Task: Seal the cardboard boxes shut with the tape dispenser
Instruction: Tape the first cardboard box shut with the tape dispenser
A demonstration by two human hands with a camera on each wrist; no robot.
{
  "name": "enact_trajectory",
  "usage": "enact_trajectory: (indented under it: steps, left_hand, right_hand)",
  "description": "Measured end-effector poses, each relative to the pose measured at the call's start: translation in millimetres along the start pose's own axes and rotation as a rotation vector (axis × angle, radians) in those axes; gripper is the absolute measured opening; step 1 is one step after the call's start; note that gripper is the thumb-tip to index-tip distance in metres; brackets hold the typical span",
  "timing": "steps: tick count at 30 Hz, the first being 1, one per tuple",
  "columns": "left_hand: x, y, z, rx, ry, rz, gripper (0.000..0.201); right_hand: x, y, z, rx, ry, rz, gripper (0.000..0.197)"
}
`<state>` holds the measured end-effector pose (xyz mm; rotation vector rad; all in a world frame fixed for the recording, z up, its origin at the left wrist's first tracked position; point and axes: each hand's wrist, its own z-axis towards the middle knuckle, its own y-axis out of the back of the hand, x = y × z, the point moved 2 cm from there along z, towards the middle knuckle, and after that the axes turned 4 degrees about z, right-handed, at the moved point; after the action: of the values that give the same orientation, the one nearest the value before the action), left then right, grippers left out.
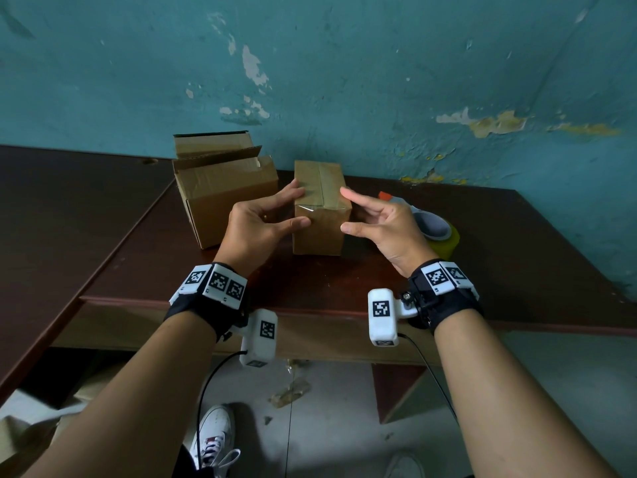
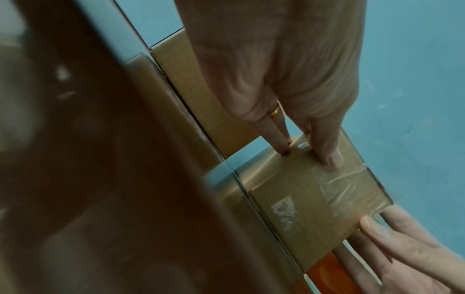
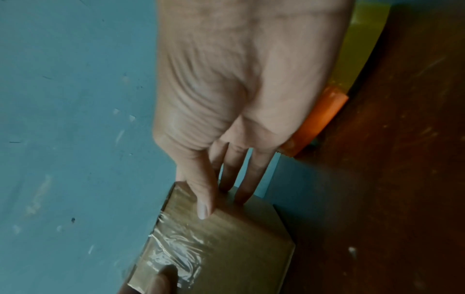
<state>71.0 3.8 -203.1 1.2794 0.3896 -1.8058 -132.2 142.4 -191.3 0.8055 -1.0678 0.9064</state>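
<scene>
A small closed cardboard box (image 1: 320, 215) stands on the dark brown table (image 1: 517, 257), with clear tape along its top seam and down its front face. My left hand (image 1: 297, 208) touches its left side with straight fingers, thumb on the front edge. At the right side, my right hand (image 1: 347, 211) has index finger and thumb against the right edge. The left wrist view shows the left fingertips (image 2: 332, 159) on the taped box (image 2: 302, 199). In the right wrist view the right fingertips (image 3: 203, 210) rest on the box (image 3: 239, 248). The tape dispenser (image 1: 436, 231), with a yellowish roll and orange handle, lies behind my right hand.
A larger cardboard box (image 1: 224, 194) with raised flaps stands just left of the small one, against the teal wall (image 1: 379, 81). A second dark table (image 1: 69, 208) adjoins on the left. Tape scraps (image 1: 289, 391) lie on the floor below the table's front edge.
</scene>
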Motion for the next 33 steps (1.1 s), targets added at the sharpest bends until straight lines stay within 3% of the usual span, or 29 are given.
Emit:
enact_trajectory:
  steps: [7, 13, 22, 25, 28, 33]
  left_hand:
    - [-3, 0, -1, 0.019, 0.027, -0.043, 0.056]
    - [-3, 2, -2, 0.018, 0.051, -0.125, 0.040]
    - [1, -1, 0, 0.001, 0.075, -0.218, 0.033]
    - [-2, -5, 1, -0.057, 0.111, -0.250, 0.026]
    - [-7, -7, 2, -0.139, 0.116, -0.165, 0.032]
    - [-16, -14, 2, -0.230, 0.089, -0.065, 0.027]
  right_hand:
    - [-3, 3, 0, 0.011, -0.044, 0.084, 0.057]
    - [-7, 4, 1, 0.018, -0.094, 0.166, 0.052]
    - [-7, 3, 2, -0.008, -0.112, 0.188, 0.047]
    - [-3, 2, 1, -0.046, -0.115, 0.163, 0.038]
    - [2, 0, 1, -0.107, -0.076, 0.102, 0.027]
    - [9, -7, 3, -0.196, -0.032, 0.013, 0.027]
